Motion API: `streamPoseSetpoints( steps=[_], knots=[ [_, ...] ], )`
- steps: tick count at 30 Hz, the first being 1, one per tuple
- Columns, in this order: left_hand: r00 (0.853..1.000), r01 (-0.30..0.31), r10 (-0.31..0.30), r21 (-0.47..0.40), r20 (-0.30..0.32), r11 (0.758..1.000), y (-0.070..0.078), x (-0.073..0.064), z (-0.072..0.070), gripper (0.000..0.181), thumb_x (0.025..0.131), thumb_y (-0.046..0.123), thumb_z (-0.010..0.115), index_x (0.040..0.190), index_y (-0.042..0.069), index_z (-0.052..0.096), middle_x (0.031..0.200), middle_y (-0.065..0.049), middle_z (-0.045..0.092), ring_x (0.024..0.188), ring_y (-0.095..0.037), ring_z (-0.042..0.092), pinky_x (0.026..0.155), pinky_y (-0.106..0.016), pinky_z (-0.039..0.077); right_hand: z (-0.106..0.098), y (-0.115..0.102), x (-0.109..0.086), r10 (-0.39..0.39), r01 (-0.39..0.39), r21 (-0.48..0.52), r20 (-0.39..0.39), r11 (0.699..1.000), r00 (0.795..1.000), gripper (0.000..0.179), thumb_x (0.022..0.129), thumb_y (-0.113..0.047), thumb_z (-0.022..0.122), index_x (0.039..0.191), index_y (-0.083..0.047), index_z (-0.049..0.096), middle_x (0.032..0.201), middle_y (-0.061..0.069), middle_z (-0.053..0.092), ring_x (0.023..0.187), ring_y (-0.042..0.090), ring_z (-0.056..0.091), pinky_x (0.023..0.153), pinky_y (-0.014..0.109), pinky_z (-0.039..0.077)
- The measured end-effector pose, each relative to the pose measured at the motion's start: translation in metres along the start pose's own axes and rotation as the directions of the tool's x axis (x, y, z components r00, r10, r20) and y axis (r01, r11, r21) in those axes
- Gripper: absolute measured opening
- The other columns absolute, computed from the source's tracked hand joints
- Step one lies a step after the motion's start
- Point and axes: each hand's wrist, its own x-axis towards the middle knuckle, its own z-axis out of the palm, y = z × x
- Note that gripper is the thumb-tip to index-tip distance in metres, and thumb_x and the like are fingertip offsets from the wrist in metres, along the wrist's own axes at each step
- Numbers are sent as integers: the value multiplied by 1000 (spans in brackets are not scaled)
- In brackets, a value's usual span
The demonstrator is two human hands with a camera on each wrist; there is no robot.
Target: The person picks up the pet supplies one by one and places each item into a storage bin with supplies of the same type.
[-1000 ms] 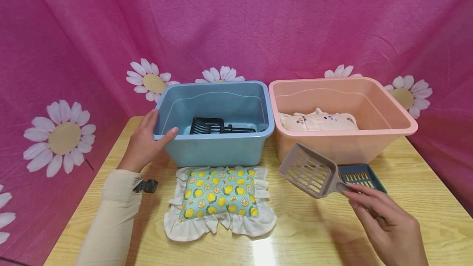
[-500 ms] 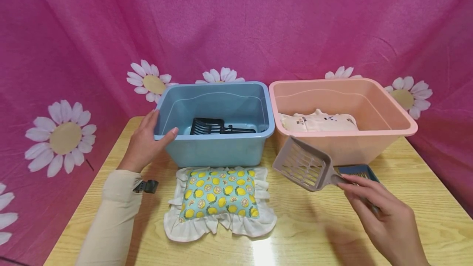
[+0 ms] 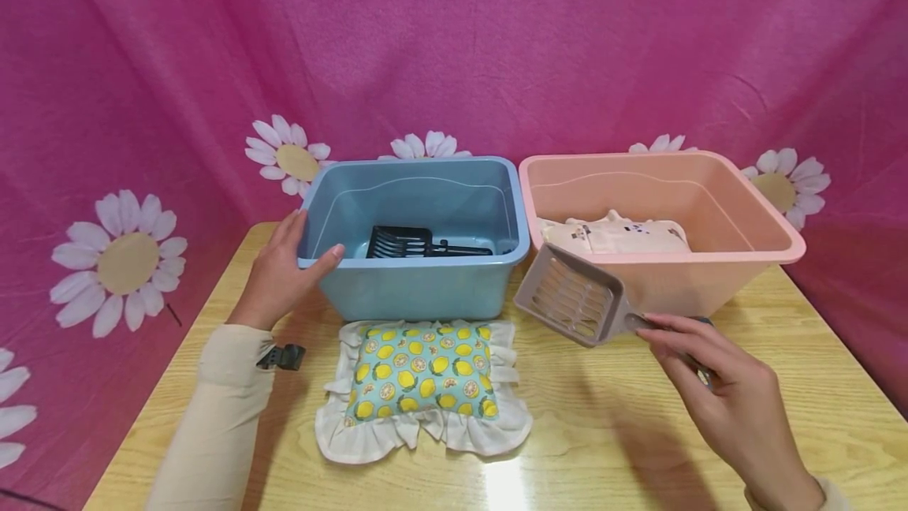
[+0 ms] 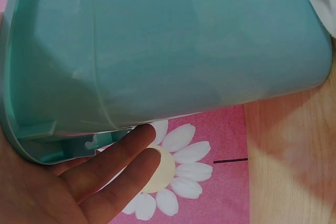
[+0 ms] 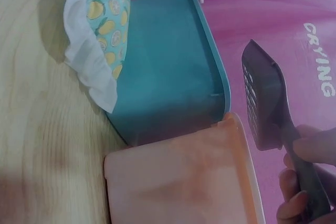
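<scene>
My right hand (image 3: 720, 393) grips the handle of a grey-brown slotted litter scoop (image 3: 567, 294), raised before the front of the pink bin. In the right wrist view the scoop (image 5: 265, 95) appears side-on, thumb and fingers wrapped round its handle (image 5: 304, 179). My left hand (image 3: 284, 270) holds the left front corner of the blue bin (image 3: 418, 290), thumb over the rim and fingers along the outside. In that bin lies a black litter scoop (image 3: 400, 242). The left wrist view shows fingers (image 4: 121, 177) under the rim against the bin's outer wall (image 4: 173, 51).
The pink bin (image 3: 667, 278), right beside the blue one, contains a folded cream printed cloth (image 3: 624, 236). A lemon-print pillow (image 3: 426, 377) with white ruffles lies in front of the blue bin on the wooden table (image 3: 567, 448). Behind hangs a magenta daisy curtain (image 3: 454, 46).
My right hand has carried the grey-brown scoop left and slightly up. It now covers most of the dark blue slotted scoop on the table behind it. My left hand stays on the blue bin.
</scene>
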Motion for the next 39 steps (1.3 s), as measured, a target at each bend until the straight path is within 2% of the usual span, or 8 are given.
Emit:
streamPoseSetpoints(
  steps=[7,11,18,22,27,32,35,39],
  knots=[
    [1000,-2,2,3,3,1000,1,0,0,96,85,63,57,156,18,11,160,-10,16,136,-45,31,95,-66,39,4,-10,16,-65,65,53,1,996,998,35,74,23,66,100,1,74,109,17,68,97,3,62,69,6,46],
    [1000,0,0,4,3,1000,1,1,0,96,85,65,56,156,19,11,160,-9,16,136,-44,31,95,-66,39,6,-8,23,-80,80,43,15,996,997,36,75,22,66,102,-1,74,110,16,68,101,4,62,70,6,46],
    [1000,10,-10,5,6,1000,1,0,-2,97,84,67,56,156,20,11,160,-9,16,136,-45,31,95,-66,39,11,3,33,-99,97,56,35,994,995,38,75,22,66,103,-3,74,112,14,67,99,4,62,70,7,46],
    [1000,6,-6,6,12,1000,0,0,-2,97,84,66,56,156,20,11,160,-10,16,136,-44,31,95,-66,39,12,6,42,-106,103,66,57,993,993,40,76,21,67,105,-5,74,114,12,67,105,7,62,78,8,48],
    [1000,-2,2,11,7,1000,-1,1,0,95,85,63,57,156,19,12,159,-10,17,136,-45,32,95,-66,40,13,6,48,-98,95,42,80,995,992,39,79,16,68,107,-10,75,117,7,67,108,9,61,81,8,47],
    [1000,-6,6,9,-3,1000,-1,1,0,95,85,63,57,156,19,13,159,-10,18,135,-44,32,94,-66,40,15,7,54,-104,99,61,73,993,992,37,81,16,66,106,-9,75,117,8,67,106,8,60,76,8,47],
    [1000,-5,5,2,-2,1000,-1,1,0,95,85,63,58,156,19,13,159,-10,18,135,-44,32,94,-66,41,16,6,59,-110,106,65,68,992,992,35,81,15,66,106,-9,75,116,8,67,96,6,60,66,9,45],
    [1000,-5,5,-3,0,1000,-1,1,0,95,85,63,58,156,20,13,159,-10,18,135,-44,33,93,-66,41,17,5,66,-107,103,55,83,993,991,35,82,12,68,107,-11,75,116,4,67,92,6,59,62,11,43]
  ],
)
